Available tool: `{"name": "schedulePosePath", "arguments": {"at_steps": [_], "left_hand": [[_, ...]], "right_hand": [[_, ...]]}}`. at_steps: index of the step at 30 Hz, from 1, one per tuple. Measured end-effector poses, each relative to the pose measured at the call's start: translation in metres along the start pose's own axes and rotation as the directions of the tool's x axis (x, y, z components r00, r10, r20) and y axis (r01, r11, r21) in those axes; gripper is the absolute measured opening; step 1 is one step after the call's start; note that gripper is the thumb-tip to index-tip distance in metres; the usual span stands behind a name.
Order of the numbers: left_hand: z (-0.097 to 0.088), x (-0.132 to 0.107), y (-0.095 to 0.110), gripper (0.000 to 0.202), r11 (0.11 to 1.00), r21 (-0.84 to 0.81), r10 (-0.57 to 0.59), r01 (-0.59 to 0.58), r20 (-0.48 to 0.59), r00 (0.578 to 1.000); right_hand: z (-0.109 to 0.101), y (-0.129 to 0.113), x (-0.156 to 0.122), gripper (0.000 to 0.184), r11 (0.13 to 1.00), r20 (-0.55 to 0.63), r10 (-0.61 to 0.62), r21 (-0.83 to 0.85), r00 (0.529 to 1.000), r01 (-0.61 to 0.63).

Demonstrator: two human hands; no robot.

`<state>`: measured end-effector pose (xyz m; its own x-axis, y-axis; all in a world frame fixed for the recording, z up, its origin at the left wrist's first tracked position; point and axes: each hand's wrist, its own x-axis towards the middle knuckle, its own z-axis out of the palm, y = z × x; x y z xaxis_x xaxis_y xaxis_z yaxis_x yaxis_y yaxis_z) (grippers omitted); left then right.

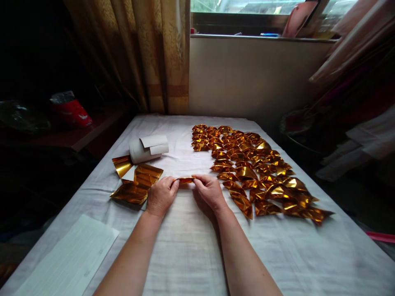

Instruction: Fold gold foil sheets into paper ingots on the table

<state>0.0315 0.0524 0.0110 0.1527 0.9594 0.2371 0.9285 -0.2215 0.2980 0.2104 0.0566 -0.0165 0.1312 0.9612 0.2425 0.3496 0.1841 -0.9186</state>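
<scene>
A narrow folded strip of gold foil paper [186, 180] is stretched level between my two hands, just above the white cloth. My left hand [162, 195] pinches its left end between thumb and fingers, and my right hand [210, 190] pinches the right end the same way. Left of my left hand lie loose sheets of gold foil paper [140, 181], creased and partly curled. To the right of my right hand, many folded gold foil pieces [245, 172], puffed in the middle with pointed ends, sit in rows.
A white paper roll [148, 149] lies behind the loose foil sheets. Near the front left is a flat pale sheet [69, 259]. All rest on a white cloth-covered surface [191, 250]. A curtain [154, 57] hangs at the back, and hung clothes [367, 135] are at right.
</scene>
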Motion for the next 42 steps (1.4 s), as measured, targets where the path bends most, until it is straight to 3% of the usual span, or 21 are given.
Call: {"name": "schedulePosePath", "arguments": {"at_steps": [9, 19, 24, 29, 42], "left_hand": [[0.001, -0.003, -0.001, 0.027, 1.000, -0.004, 0.008, -0.008, 0.003, 1.000], [0.002, -0.003, 0.000, 0.024, 1.000, 0.015, 0.013, -0.013, -0.003, 1.000], [0.003, -0.005, -0.002, 0.026, 0.993, -0.023, 0.113, -0.113, 0.026, 0.993], [0.003, -0.003, -0.003, 0.026, 0.995, -0.066, 0.070, -0.068, 0.020, 0.997], [0.004, -0.004, -0.004, 0.025, 0.981, -0.150, 0.132, -0.127, 0.028, 0.991]], "right_hand": [[-0.003, -0.011, -0.002, 0.018, 0.981, -0.081, 0.008, -0.191, 0.997, -0.023], [-0.002, -0.009, -0.005, 0.018, 0.992, -0.034, -0.060, -0.113, 0.998, 0.056], [-0.002, -0.009, -0.005, 0.019, 0.995, -0.074, -0.058, -0.086, 0.996, 0.051], [-0.004, -0.009, -0.004, 0.018, 0.997, -0.006, -0.072, -0.001, 0.997, 0.072], [-0.005, -0.009, -0.003, 0.020, 0.999, 0.026, -0.050, 0.010, 0.998, 0.050]]}}
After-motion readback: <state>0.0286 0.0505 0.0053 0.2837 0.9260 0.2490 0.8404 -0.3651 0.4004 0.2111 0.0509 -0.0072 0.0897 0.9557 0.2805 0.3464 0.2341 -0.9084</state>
